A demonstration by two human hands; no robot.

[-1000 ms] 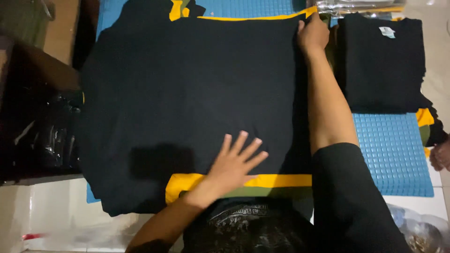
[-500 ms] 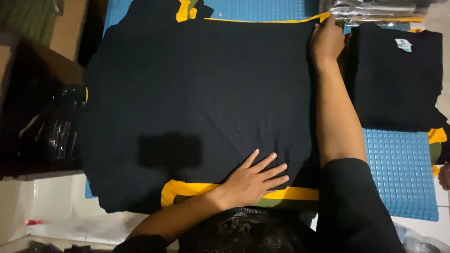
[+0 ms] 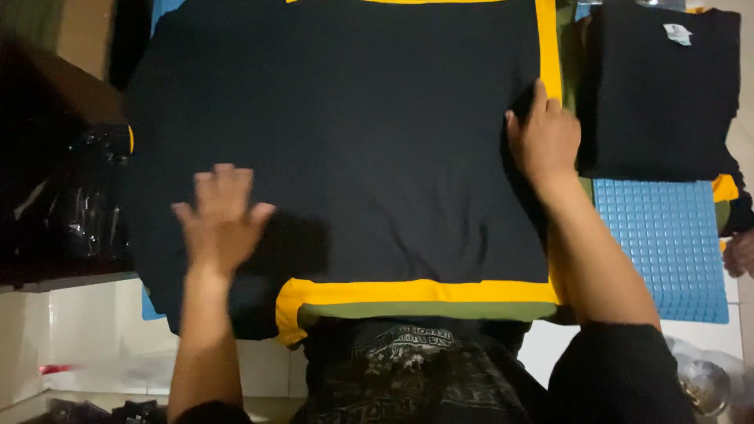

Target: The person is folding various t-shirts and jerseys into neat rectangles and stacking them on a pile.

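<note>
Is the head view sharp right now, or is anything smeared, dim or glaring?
Head view: the left hand is smeared by motion blur; the right hand is sharper. The black cloth is dim and shows almost no detail, with a darker patch beside the left hand. Glare shows on the plastic bag at left.

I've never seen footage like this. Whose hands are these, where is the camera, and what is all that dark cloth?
There is no machine here. A camera worn on a person's head looks down at their own two bare hands. The left hand lies flat, fingers spread, on a black garment spread over a folding board with yellow edges. The right hand rests at the garment's right edge. Neither hand grips anything. To the right sits a stack of folded black garments on a blue studded mat.
</note>
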